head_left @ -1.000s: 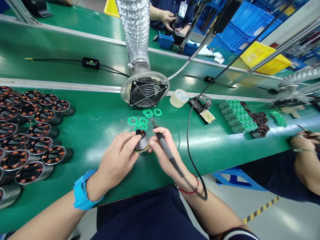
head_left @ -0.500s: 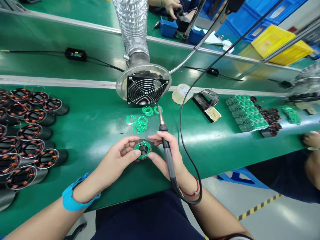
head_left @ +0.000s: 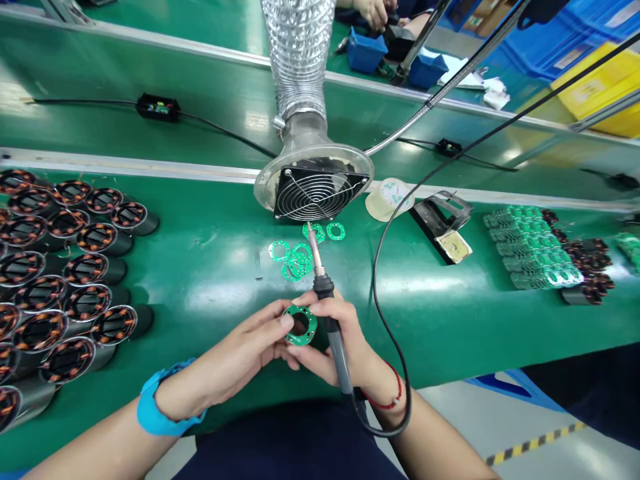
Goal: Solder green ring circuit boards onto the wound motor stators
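My left hand point(head_left: 257, 340) grips a small motor part capped by a green ring-shaped circuit board point(head_left: 307, 335); the ring faces up toward me, and fingers hide most of the body beneath. My right hand point(head_left: 347, 333) is closed around a soldering iron point(head_left: 339, 357), whose metal tip points up and away. Fingers of that same hand also touch the ring's right side. Several loose green ring boards point(head_left: 301, 260) lie just beyond my hands, and the iron's tip passes over part of that group.
A fume fan point(head_left: 316, 197) on a foil duct stands behind the loose rings. Right of it are a solder spool point(head_left: 390, 200) and an iron stand point(head_left: 440, 217). Wound stators point(head_left: 87, 303) crowd the left; stacked boards point(head_left: 530, 247) stand right. The iron's cord point(head_left: 376, 287) loops beside my right hand.
The motor part has turned in my fingers, so its ring board now faces up more squarely. My hands have drawn closer together around it. The whole view has shifted slightly.
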A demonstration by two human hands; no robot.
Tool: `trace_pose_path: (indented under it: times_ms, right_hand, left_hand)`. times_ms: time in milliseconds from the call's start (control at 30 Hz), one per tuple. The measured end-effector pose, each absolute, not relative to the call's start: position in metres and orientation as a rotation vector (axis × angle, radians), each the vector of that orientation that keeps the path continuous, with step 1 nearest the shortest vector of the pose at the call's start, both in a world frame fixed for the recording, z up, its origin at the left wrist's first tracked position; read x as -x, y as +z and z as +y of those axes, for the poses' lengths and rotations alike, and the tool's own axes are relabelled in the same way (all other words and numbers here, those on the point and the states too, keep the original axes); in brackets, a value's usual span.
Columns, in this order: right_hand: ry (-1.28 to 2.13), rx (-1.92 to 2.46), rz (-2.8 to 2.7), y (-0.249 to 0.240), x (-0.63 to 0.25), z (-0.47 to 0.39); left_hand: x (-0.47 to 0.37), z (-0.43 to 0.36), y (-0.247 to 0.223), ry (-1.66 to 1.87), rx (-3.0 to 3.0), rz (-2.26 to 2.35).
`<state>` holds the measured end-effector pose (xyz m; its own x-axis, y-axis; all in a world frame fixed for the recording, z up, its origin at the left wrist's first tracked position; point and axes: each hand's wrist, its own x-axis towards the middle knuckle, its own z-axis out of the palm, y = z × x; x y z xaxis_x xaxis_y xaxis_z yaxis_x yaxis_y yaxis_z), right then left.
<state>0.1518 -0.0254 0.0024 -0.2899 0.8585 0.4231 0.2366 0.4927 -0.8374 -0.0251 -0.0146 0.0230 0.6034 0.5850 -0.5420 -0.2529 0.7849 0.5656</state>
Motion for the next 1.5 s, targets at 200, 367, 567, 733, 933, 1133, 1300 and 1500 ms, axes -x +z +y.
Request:
trace_pose_path:
  times_ms: [200,367,567,733,933,1133,1300,1500]
  right_hand:
    - [0.763,1.009,-1.852,0.009,-0.155,-0.022]
    - [0.883,0.984,-1.732,0.023,-0.162,-0.020]
    - [0.623,0.898,-1.821,0.024,-0.159,-0.012]
    - [0.416,1.021,-2.060,0.026,-0.158,-0.011]
    - [1.092,1.224,-1.620,0.032,-0.148,-0.016]
    - [1.840,0.998,-0.774,0.033,-0.142,-0.016]
    - [1.683,1.036,-0.962,0.027,-0.143,-0.020]
    - [1.301,1.163,-1.380,0.025,-0.152,-0.020]
  left_hand:
    - [0.023,-0.010,0.026,0.518,-0.459,0.797]
    - [0.026,-0.006,0.031,0.445,-0.389,0.721]
    - [0.029,-0.006,0.033,0.370,-0.544,0.742]
    - [0.034,-0.007,0.026,0.612,-1.540,1.255]
    - [0.043,-0.014,0.013,0.786,-2.488,1.285]
    - [0.043,-0.015,0.018,1.074,-2.503,1.305]
    - [0.034,-0.016,0.023,0.973,-2.078,1.338]
    - [0.030,-0.010,0.023,0.703,-1.217,1.193]
